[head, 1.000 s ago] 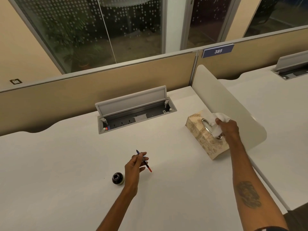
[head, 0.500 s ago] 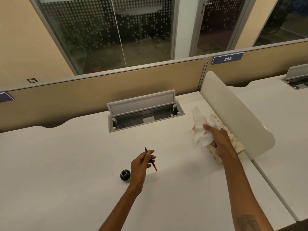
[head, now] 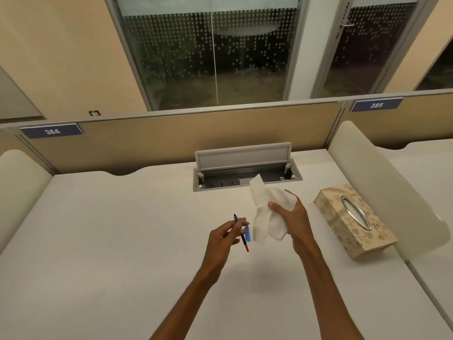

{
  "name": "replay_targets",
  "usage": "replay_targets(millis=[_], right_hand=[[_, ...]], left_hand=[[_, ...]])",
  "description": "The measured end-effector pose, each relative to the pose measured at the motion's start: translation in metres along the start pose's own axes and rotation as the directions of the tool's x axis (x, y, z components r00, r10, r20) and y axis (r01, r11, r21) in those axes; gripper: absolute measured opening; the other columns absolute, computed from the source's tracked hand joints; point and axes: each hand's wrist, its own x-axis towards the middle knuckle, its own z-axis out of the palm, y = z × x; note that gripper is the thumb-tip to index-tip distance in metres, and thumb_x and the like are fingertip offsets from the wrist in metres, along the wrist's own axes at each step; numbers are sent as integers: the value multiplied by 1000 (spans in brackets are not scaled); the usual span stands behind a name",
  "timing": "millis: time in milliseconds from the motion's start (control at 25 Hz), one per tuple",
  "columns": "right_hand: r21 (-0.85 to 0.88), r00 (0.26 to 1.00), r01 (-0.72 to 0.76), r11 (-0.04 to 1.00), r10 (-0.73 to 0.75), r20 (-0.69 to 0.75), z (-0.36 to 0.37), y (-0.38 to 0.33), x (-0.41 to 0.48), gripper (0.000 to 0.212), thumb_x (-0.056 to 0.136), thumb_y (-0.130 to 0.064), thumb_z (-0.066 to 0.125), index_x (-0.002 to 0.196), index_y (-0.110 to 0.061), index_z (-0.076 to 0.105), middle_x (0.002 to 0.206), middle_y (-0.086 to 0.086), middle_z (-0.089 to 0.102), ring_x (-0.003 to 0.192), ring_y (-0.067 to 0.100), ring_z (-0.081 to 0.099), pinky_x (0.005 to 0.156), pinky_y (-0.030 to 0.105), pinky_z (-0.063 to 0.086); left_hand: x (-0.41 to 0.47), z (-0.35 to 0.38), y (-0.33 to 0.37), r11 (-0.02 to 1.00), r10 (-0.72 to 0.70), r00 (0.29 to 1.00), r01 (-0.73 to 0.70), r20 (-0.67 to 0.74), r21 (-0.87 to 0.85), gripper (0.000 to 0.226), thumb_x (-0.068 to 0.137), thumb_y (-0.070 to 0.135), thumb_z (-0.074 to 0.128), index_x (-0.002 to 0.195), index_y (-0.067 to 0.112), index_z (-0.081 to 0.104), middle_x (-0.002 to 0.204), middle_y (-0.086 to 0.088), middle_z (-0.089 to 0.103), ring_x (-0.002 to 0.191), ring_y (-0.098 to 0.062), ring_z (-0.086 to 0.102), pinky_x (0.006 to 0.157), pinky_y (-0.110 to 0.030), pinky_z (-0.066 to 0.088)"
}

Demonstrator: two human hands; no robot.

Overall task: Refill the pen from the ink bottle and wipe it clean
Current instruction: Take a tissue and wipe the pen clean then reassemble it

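Observation:
My left hand (head: 224, 238) pinches a thin pen (head: 241, 233) above the white desk (head: 110, 229), dark nib up and away, red end pointing down toward me. A small blue piece (head: 248, 233) shows just right of the pen. My right hand (head: 293, 220) grips a crumpled white tissue (head: 266, 217), held a short way right of the pen and not touching it. The ink bottle is hidden from view.
A patterned tissue box (head: 353, 219) with an oval metal slot lies at the right, against a white side divider (head: 382, 182). An open cable tray (head: 245, 174) with a raised lid sits at the back of the desk, below the beige partition.
My right hand pulled the tissue out of the box and carried it left toward the pen. The left hand keeps the pen. The view shifted, and the ink bottle no longer shows.

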Motion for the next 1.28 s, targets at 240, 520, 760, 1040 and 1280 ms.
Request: replay_targets(millis=[240,520,760,1040,1280], right_hand=[[58,988,-59,997,50,145,58,-3,-22,42,82,-32,76,115,-27,50,108,1,62,85,15,62,63,21,52],[-129,994,100,987,-105,-32,61,-23,-42,51,87,-37,70,131,-17,54,128,8,64,113,28,63,83,31,51],[-507,851,514,692,-483,204,68,-32,-54,70,83,-44,73,145,-29,44,144,-1,55,126,19,54,100,35,47],[-602,859,487,632,-222,461,93,-14,-29,47,85,-50,67,130,-36,59,128,-8,66,112,20,62,87,28,48],[-534,911,410,739,-308,273,96,-9,-27,14,89,-43,65,90,-30,59,88,-13,62,76,11,64,63,13,47]], left_hand=[[-6,-29,13,996,-15,999,12,-29,-86,24,94,38,59,104,25,77,108,14,75,104,-7,69,89,-27,58],[-4,-69,11,990,-11,988,-11,-157,-138,17,87,33,69,99,25,79,101,8,78,98,-9,72,80,-19,57],[-2,-80,14,994,41,988,-56,-151,-97,20,87,34,70,101,23,78,98,8,78,94,-9,72,79,-20,57],[0,-84,21,997,68,991,-70,-115,-12,21,92,36,61,100,27,77,97,11,76,96,-12,69,78,-17,56],[6,-86,29,993,102,984,-91,-146,78,30,96,33,55,118,18,70,123,8,67,111,-13,62,99,-26,51]])
